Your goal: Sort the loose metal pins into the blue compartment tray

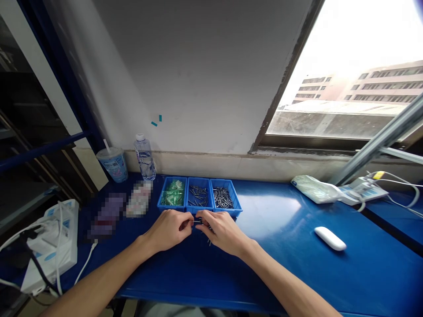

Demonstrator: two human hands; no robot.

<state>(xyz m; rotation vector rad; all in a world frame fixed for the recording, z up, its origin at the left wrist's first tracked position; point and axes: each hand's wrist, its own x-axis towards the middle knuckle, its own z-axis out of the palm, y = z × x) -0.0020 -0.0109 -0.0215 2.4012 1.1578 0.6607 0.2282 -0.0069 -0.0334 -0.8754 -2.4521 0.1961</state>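
My left hand [172, 230] and my right hand [220, 230] meet just in front of the blue bins, both closed in a pinch. A thin metal screw [196, 221] spans the gap between their fingertips, one end at each hand; its ends are covered by the fingers. Several loose screws [209, 241] lie on the table below my right hand, partly hidden by it. Behind my hands, the left bin [171, 208] has green pieces and clear plastic in it. Dark screws lie in the middle bin [199, 209], and silvery screws fill the right bin [236, 201].
On the blue table [274, 264], a white oblong case [330, 238] lies right. A plastic bag [313, 188] and power strip [366, 190] are at the back right. Left are a water bottle [144, 158], a cup [114, 166], blurred items and another power strip [68, 251] with cables.
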